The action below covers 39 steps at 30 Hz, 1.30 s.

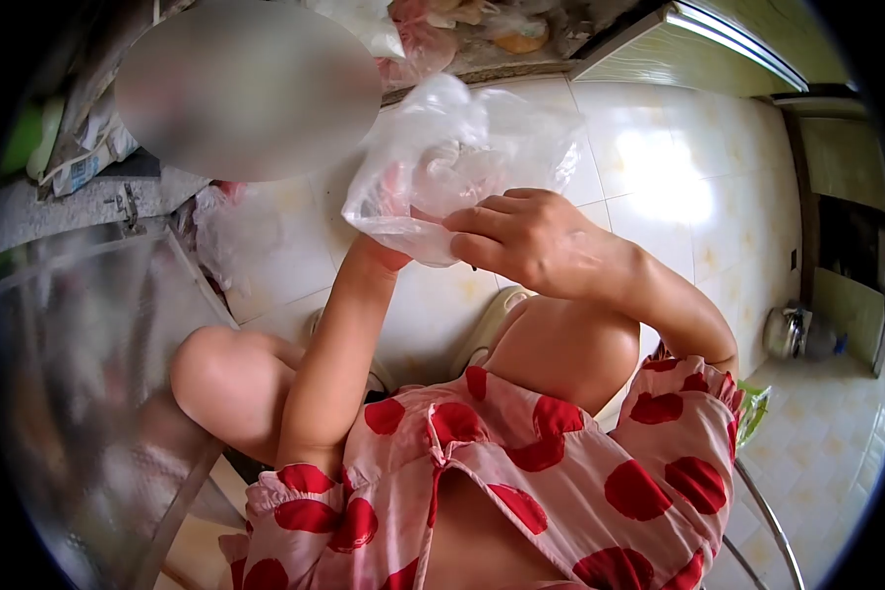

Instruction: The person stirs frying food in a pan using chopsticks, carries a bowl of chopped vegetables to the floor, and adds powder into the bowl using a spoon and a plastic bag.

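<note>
A clear plastic bag (452, 147) is held up in front of me, crumpled and partly spread, with some whitish folded material bunched inside or behind its film. My right hand (531, 241) is closed on the bag's near rim, thumb and fingers pinching the film. The wrist of my left hand (391, 254) meets the bag's lower left edge. Its fingers are covered by the film and show only as a reddish blur, so I cannot tell how they are bent or whether they are inside the bag or behind it.
Beneath the bag lies a pale tiled floor (649, 216). Another clear bag (231, 236) rests on it at left, near a grey-topped unit (98, 202). More bags (423, 44) are piled at the back. Green cabinet panels (678, 59) stand at right. A blurred oval hides the upper left.
</note>
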Each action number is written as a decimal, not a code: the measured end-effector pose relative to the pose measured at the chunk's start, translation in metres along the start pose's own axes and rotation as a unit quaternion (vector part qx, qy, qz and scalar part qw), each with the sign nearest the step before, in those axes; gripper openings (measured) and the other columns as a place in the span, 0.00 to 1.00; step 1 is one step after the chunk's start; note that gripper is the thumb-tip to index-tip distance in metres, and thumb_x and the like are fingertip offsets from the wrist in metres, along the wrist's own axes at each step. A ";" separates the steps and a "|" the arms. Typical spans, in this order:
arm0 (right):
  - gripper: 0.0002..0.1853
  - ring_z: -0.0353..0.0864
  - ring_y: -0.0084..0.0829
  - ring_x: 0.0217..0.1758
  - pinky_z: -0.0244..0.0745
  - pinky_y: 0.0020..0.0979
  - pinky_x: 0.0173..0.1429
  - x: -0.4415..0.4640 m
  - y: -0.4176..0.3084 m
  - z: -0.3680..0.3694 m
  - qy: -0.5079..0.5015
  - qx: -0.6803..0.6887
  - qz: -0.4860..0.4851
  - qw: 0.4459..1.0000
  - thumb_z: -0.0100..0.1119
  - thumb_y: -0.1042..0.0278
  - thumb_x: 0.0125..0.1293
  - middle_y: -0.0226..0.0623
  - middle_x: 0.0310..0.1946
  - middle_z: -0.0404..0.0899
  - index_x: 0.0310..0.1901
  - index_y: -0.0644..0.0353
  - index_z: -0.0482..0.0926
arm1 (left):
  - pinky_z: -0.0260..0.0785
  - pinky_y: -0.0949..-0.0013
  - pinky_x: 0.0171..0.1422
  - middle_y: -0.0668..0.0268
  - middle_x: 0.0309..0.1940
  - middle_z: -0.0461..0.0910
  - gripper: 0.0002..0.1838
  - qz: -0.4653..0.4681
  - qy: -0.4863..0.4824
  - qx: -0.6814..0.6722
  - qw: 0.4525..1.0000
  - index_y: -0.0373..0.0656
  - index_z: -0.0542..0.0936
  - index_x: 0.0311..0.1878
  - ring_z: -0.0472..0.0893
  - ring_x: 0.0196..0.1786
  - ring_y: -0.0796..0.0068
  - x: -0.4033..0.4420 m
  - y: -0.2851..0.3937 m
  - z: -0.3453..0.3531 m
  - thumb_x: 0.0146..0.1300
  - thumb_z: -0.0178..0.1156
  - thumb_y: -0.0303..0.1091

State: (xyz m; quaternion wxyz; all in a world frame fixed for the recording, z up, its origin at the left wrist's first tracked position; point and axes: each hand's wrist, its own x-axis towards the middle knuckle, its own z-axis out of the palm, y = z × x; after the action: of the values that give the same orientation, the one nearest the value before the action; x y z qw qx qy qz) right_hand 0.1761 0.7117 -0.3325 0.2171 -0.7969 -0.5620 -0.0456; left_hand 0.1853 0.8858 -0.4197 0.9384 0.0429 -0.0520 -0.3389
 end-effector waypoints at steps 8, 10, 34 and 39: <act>0.27 0.70 0.42 0.48 0.67 0.38 0.49 -0.028 0.028 -0.025 0.172 -0.230 0.313 0.905 0.69 0.69 0.42 0.43 0.46 0.67 0.48 0.58 0.70 | 0.69 0.73 0.52 0.64 0.52 0.72 0.23 0.008 0.115 0.192 0.975 0.38 0.65 0.59 0.72 0.53 0.71 0.047 -0.023 -0.031 0.64 0.48 0.39; 0.37 0.64 0.43 0.56 0.59 0.40 0.56 -0.042 0.049 -0.018 0.154 -0.174 0.386 0.893 0.71 0.66 0.39 0.45 0.55 0.61 0.54 0.57 0.66 | 0.69 0.69 0.54 0.63 0.52 0.72 0.24 -0.031 0.122 0.171 0.977 0.37 0.65 0.59 0.73 0.53 0.68 0.053 -0.023 -0.015 0.65 0.47 0.42; 0.07 0.76 0.43 0.37 0.73 0.35 0.40 -0.001 0.012 -0.008 0.042 0.059 0.241 0.968 0.53 0.78 0.57 0.44 0.35 0.76 0.37 0.67 0.76 | 0.61 0.65 0.61 0.59 0.54 0.69 0.28 0.114 0.143 0.138 0.973 0.39 0.64 0.59 0.69 0.56 0.66 0.038 -0.038 -0.059 0.65 0.43 0.51; 0.07 0.76 0.39 0.41 0.71 0.35 0.44 0.001 0.036 0.038 -0.113 0.089 0.265 0.954 0.51 0.81 0.49 0.46 0.33 0.76 0.32 0.65 0.75 | 0.61 0.66 0.61 0.60 0.54 0.69 0.27 0.108 0.145 0.129 0.975 0.40 0.64 0.59 0.69 0.56 0.67 0.008 -0.032 -0.059 0.65 0.42 0.51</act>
State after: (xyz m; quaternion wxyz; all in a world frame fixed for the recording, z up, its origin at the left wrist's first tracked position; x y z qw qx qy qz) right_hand 0.2028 0.7182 -0.3769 0.2262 -0.8944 -0.3537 0.1540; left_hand 0.1790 0.8592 -0.4814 0.9535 0.2063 0.0369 -0.2166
